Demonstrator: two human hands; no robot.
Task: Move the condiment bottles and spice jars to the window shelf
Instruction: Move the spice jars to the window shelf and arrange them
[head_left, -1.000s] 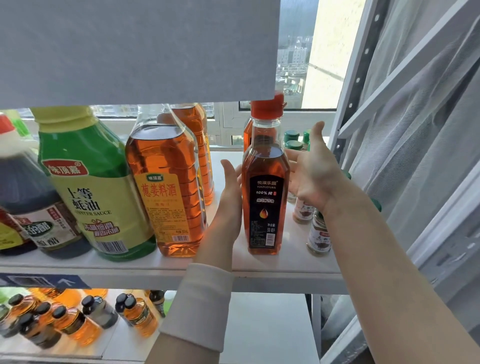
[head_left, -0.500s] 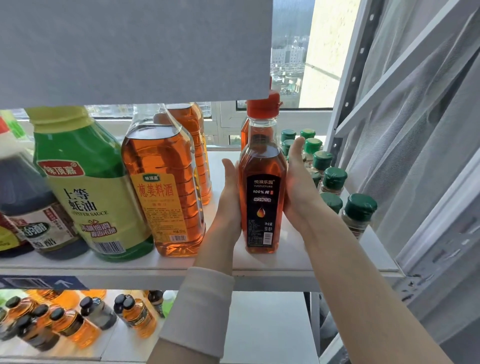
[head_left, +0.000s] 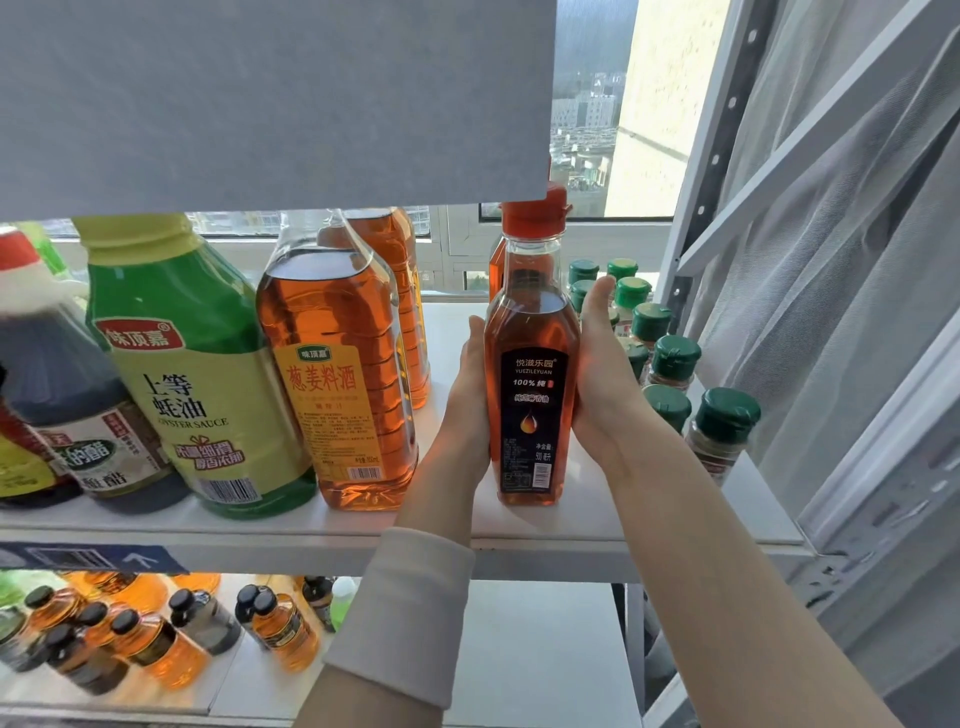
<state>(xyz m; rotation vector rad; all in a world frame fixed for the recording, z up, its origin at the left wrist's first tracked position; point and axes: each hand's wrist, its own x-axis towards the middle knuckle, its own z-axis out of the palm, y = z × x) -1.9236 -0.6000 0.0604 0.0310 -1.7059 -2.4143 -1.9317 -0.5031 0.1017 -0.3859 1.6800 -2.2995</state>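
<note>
Shelf (head_left: 597, 519) by window, big bottles (head_left: 197, 374) at 9 o'clock. Oil bottle (head_left: 532, 395) standing on it, squeezed between flat left hand (head_left: 470, 395) and flat right hand (head_left: 602, 374). Little jars (head_left: 674, 358) at 3 o'clock. Small bottles (head_left: 156, 644) down at 7, maybe left to move.

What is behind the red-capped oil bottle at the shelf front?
Another amber bottle stands directly behind the red-capped bottle, mostly covered; only its left shoulder shows. Its label is hidden.
</note>
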